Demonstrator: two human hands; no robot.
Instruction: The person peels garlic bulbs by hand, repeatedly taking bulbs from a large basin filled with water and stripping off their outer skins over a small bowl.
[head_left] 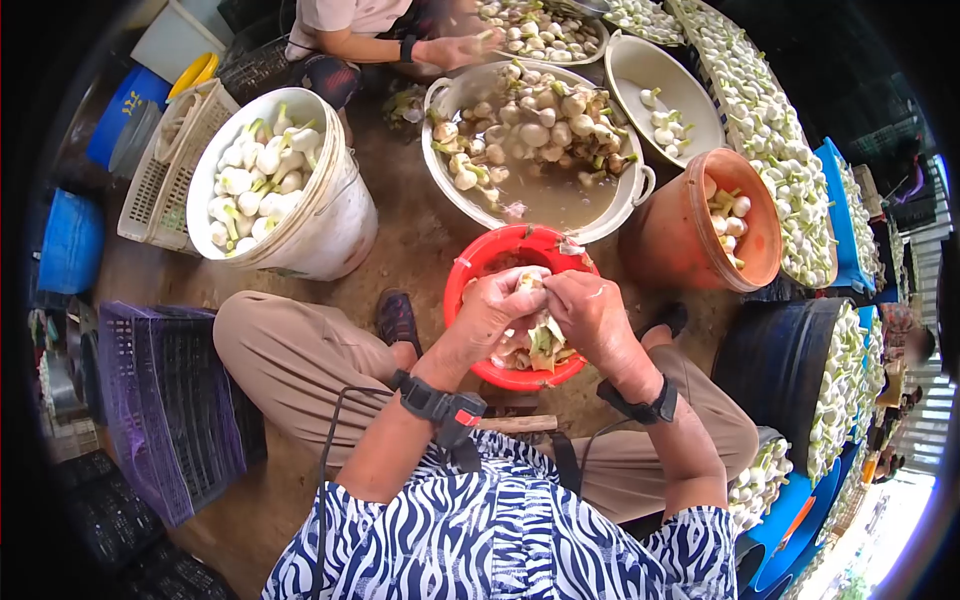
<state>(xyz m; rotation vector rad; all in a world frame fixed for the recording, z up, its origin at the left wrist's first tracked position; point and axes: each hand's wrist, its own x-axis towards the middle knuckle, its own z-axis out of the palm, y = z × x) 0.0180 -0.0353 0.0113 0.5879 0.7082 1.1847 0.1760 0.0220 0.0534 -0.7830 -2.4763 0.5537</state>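
Observation:
Over a red basin, my left hand is closed round a garlic bulb, mostly hidden by the fingers. My right hand meets it from the other side, thumb and fingers pinched at the bulb's skin. Below both hands, loose peelings in white, green and brown lie in the basin. Just beyond stands a large white tub of murky water with unpeeled garlic heaped in it.
A white bucket of peeled bulbs stands left, an orange bucket with several bulbs right. Behind is a pale basin. A co-worker's hand is at the top. Crates stack at left; trays of garlic line the right.

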